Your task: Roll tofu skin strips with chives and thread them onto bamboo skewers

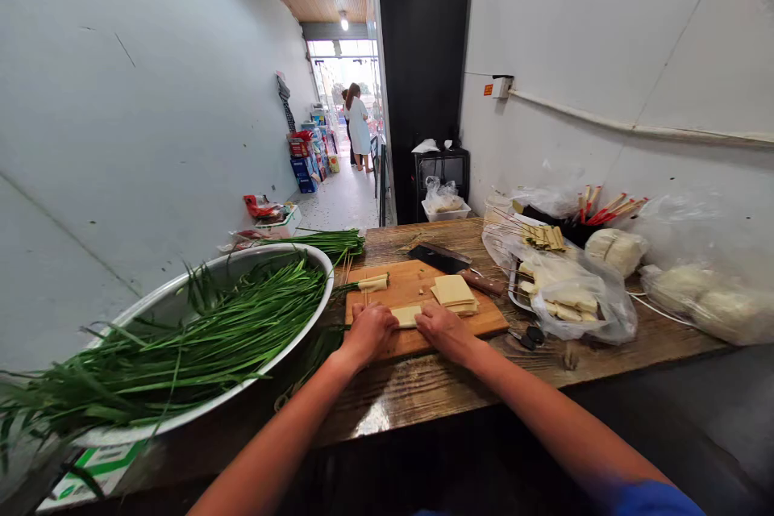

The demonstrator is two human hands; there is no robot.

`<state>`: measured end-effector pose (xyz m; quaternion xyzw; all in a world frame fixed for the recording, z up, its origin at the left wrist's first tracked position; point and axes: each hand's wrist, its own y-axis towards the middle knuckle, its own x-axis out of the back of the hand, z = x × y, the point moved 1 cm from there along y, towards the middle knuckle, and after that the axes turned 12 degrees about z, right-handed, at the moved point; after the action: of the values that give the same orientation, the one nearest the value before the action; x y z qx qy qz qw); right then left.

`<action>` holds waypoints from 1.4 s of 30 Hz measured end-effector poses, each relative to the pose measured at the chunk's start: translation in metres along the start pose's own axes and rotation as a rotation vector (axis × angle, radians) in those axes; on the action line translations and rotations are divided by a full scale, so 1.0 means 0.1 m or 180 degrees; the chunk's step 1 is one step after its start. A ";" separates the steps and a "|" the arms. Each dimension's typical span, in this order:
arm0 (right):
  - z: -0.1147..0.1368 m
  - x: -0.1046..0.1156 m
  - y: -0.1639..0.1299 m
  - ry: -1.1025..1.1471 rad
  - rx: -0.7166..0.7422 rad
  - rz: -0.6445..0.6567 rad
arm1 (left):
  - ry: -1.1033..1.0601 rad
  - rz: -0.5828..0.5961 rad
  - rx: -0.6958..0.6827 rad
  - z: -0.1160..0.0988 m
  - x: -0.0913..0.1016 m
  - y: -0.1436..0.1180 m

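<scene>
On a wooden cutting board, a pale tofu sheet lies folded or rolled into a strip between my hands. My left hand is closed on the strip's left end, fingers curled over it. The other end is gripped by my right hand, with the fingertips pressed down. Just right of that hand sits a stack of square tofu sheets. Behind my left hand lies a finished-looking roll with green chives sticking out and thin skewers near it. What lies under my fingers is hidden.
A big metal basin heaped with chives stands left. A cleaver rests at the board's back edge. Keys and a tray of skewered rolls under plastic are at right. Two people stand by the far doorway.
</scene>
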<state>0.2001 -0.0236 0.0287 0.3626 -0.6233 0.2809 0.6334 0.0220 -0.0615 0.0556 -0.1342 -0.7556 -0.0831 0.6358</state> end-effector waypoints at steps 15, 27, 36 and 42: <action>-0.15 0.10 0.15 0.0791 -0.0200 0.0558 | 0.0436 -0.0301 -0.0258 0.03 -0.12 -0.03; -0.13 0.09 0.20 0.0366 -0.0401 0.0513 | 0.0227 -0.0528 -0.0268 0.11 -0.14 0.06; -0.10 0.05 0.15 0.0031 -0.0305 0.0230 | 0.0412 -0.0567 -0.0445 0.09 -0.10 -0.01; -0.08 0.08 0.07 -0.0046 -0.0072 0.0227 | 0.0192 -0.0337 -0.0269 0.12 -0.08 0.06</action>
<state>0.1992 -0.0141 0.0382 0.3351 -0.6434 0.2936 0.6225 0.0137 -0.0529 0.0457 -0.1181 -0.7380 -0.1524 0.6467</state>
